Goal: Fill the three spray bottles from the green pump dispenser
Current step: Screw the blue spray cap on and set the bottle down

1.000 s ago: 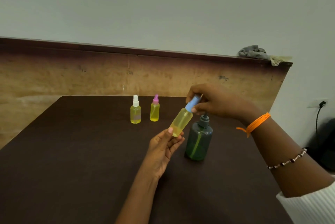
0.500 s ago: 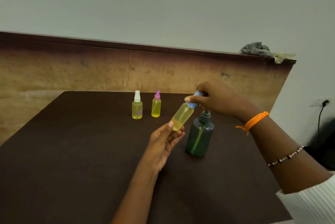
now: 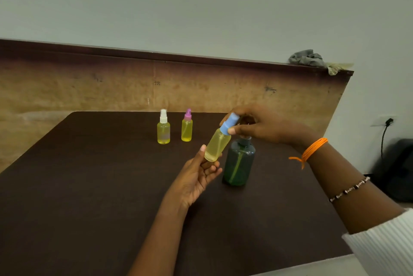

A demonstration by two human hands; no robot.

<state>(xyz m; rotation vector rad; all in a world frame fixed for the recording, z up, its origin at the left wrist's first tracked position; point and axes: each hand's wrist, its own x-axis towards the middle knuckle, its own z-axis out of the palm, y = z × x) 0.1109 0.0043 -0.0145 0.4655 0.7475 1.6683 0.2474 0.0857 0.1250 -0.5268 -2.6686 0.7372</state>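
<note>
Spreading across the lower half of the view, the dark brown counter [image 3: 89, 197] carries everything, backed by a worn wooden panel [image 3: 89, 88] with a crumpled grey cloth [image 3: 307, 58] on its top edge. Against half a second ago the whole scene sits slightly lower and nearer the middle of the view, though the things keep their places relative to one another.

The green pump dispenser [image 3: 239, 161] stands upright on the counter right of centre, its dark pump head just under the right hand [image 3: 266, 127]. That hand's grip is clamped on the blue spray cap [image 3: 229, 123], thumb and fingers pinching it; more of the cap shows above the fingers now than half a second ago, when the hand covered most of it. An orange band [image 3: 312, 149] circles the wrist, a beaded bracelet [image 3: 348, 189] sits further up the forearm.

The left hand [image 3: 196, 177] holds the base of the blue-capped spray bottle [image 3: 218, 145], fingers curled round its bottom, as before. The bottle is tilted, top leaning right, in the air just left of the dispenser, yellow liquid inside.

Well behind, the white-capped spray bottle [image 3: 163, 129] and the pink-capped spray bottle [image 3: 186, 128] stand upright side by side, apart, both yellow-filled, unmoved.
</note>
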